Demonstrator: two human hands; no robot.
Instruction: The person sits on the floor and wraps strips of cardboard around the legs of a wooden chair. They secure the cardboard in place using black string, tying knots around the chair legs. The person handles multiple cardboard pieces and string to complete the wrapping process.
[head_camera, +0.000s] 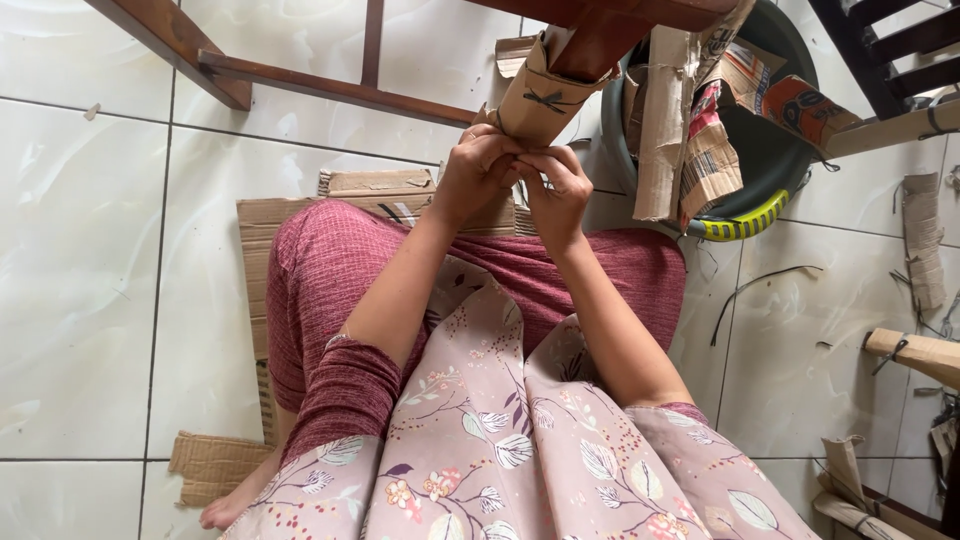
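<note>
Floral fabric (520, 450) drapes nearest; both hands, left hand (475, 175) and right hand (555, 190), pinch the cardboard wrap's (535, 100) lower edge on a wooden chair leg (600, 35), bare tile (90, 280) leftward.

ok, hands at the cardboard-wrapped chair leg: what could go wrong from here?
1. Both the left hand and right hand crowd the lower edge of the cardboard wrap; a slip could loosen it around the chair leg.
2. The black tie looks thin and might let the wrap slide.
3. Loose black strips and cardboard scraps on the tiles could snag or trip.
</note>
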